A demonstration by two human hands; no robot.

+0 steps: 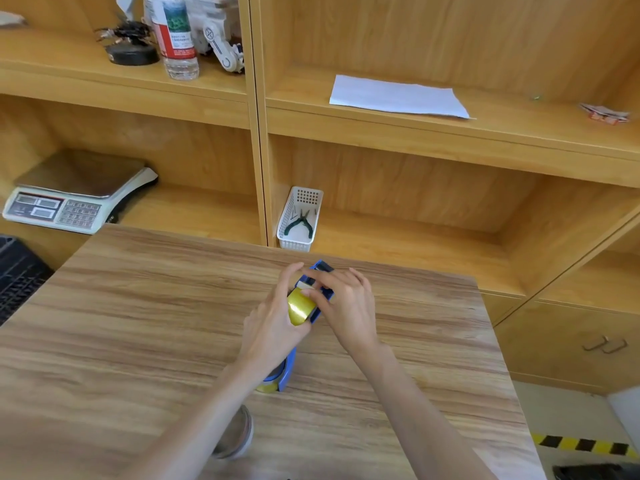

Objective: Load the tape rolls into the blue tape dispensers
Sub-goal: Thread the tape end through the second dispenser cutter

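Wooden shelving fills the upper half of the frame, and a wood-grain table point(138, 323) takes the lower half. Your two hands meet just right of the frame's center. Your left hand point(273, 327) is curled around one yellow tape roll point(300, 306), which sits in a blue tape dispenser point(322, 285). Your right hand point(346, 303) rests on that dispenser, fingers bent over its top and pinching at the roll's front edge. A second blue dispenser point(287, 370) lies on the table under your left wrist, holding another roll. One more tape roll point(235, 433) shows at bottom center beneath your left forearm. On the shelves: one scale point(69, 199), one white basket point(299, 220) with one pair of pliers point(300, 223), one paper sheet point(398, 97), one bottle point(175, 36).
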